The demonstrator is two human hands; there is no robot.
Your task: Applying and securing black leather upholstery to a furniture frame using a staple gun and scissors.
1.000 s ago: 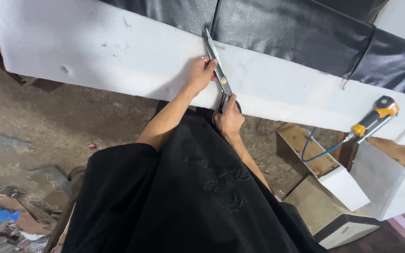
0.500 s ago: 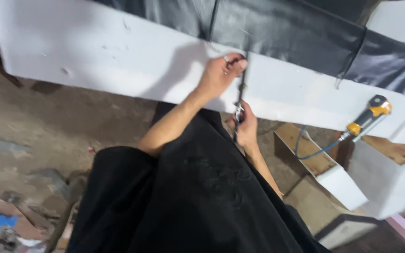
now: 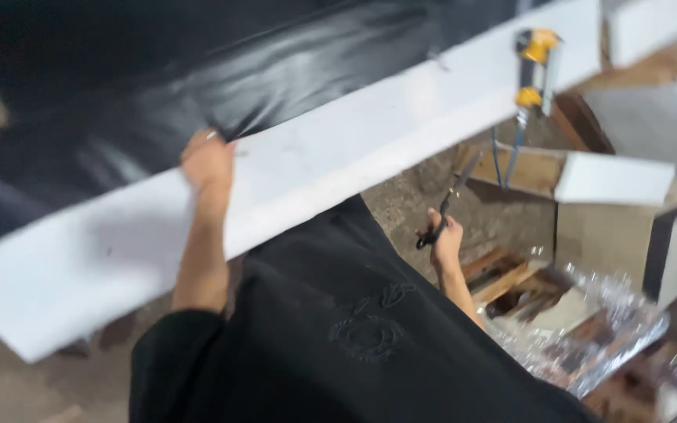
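Note:
A long white padded panel (image 3: 370, 149) runs across the view, with shiny black sheet material (image 3: 197, 78) lying over its far side. My left hand (image 3: 207, 163) rests at the edge of the black sheet on the panel, fingers curled on it. My right hand (image 3: 446, 239) is below the panel's near edge, away from it, closed around the handles of a pair of scissors (image 3: 450, 202) whose blades point up. The picture is blurred by head movement.
A yellow and black power tool (image 3: 536, 66) lies on the panel at the far right. Below it stand white-faced wooden boxes (image 3: 613, 176) and wood offcuts. Crumpled clear plastic (image 3: 589, 337) lies on the floor at the right. My black garment fills the lower middle.
The view has swung to the right. My right hand has drawn the scissors off the panel and down to the right. My left hand has slid left along the edge of the black sheet.

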